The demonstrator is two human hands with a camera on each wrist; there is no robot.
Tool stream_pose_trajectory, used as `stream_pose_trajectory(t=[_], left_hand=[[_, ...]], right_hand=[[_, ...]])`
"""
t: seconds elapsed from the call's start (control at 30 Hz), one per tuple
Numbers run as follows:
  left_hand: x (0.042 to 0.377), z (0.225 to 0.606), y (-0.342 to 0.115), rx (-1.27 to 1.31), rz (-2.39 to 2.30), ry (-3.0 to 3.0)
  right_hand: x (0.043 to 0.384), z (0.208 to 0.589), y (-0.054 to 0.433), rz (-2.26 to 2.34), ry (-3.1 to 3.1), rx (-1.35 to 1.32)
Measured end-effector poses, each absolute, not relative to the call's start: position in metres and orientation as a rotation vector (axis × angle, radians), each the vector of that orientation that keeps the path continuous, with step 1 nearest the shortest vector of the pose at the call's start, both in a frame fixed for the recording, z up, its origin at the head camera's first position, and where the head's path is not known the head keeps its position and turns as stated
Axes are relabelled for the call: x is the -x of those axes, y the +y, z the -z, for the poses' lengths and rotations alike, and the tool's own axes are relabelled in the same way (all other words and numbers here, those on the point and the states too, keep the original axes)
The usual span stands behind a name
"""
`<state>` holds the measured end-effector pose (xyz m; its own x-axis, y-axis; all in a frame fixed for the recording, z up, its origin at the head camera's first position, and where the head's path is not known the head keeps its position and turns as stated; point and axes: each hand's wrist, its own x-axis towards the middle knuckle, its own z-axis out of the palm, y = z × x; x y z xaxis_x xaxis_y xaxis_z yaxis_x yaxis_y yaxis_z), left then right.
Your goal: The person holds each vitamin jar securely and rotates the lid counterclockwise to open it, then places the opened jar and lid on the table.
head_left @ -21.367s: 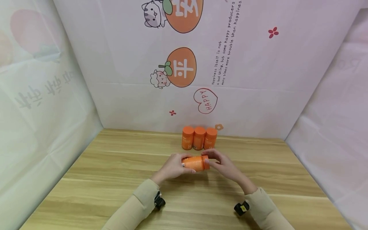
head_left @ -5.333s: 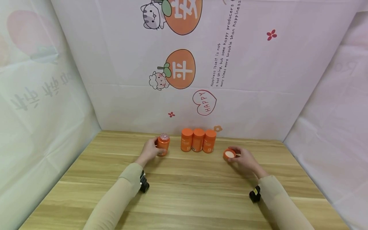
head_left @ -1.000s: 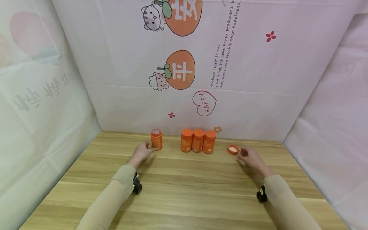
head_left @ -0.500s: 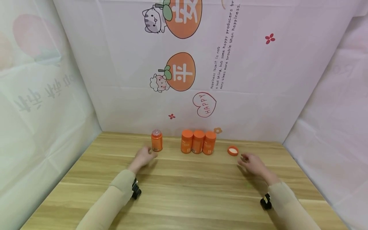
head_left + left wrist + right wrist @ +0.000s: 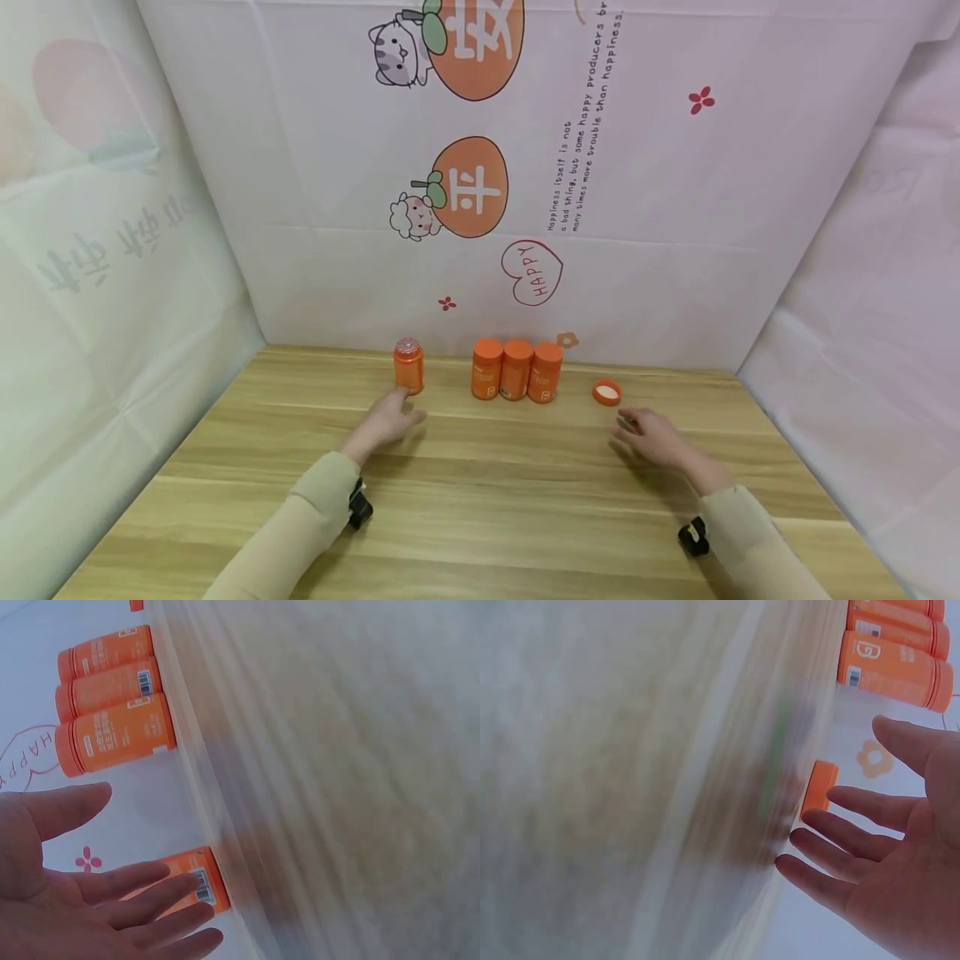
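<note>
An orange bottle without its cap [image 5: 408,372] stands upright at the left, its top covered by a silvery seal. In front of it hovers my left hand [image 5: 385,421], fingers spread and holding nothing; in the left wrist view those fingers partly hide the bottle's lower part. To the right an orange cap [image 5: 607,392] lies on the table with its white inside facing up. My right hand [image 5: 654,437] is just in front of the cap, fingers extended and apart, with nothing in it. In the right wrist view the cap [image 5: 820,787] shows beyond the fingertips.
Three capped orange bottles [image 5: 517,370] stand side by side in a row between the open bottle and the cap. Behind them rises a white printed backdrop [image 5: 337,275]. White cloth walls flank the wooden table [image 5: 480,500].
Over the last second both hands have drawn back from the bottle and the cap, toward the person. Earlier the left held the uncapped bottle and the right the cap; both are now released.
</note>
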<state>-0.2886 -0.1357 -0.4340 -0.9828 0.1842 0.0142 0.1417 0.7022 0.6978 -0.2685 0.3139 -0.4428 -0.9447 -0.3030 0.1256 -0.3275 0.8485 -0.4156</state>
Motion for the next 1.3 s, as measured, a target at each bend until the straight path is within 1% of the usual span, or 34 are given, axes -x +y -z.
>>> stream_pose_trajectory(t=[0.43, 0.87, 1.1, 1.3], left_hand=[[0.285, 0.436, -0.12, -0.419, -1.134, 2.808], [0.289, 0.439, -0.108, -0.523, -1.095, 2.787], [0.289, 0.432, -0.098, -0.581, -1.101, 2.787], [0.29, 0.429, -0.091, -0.578, -1.092, 2.79]], right_hand=[[0.263, 0.442, 0.296, -0.751, -2.974, -0.557], [0.265, 0.442, 0.28, -0.741, -2.957, -0.626], [0.266, 0.442, 0.274, -0.713, -2.957, -0.64], [0.266, 0.442, 0.269, -0.731, -2.938, -0.649]])
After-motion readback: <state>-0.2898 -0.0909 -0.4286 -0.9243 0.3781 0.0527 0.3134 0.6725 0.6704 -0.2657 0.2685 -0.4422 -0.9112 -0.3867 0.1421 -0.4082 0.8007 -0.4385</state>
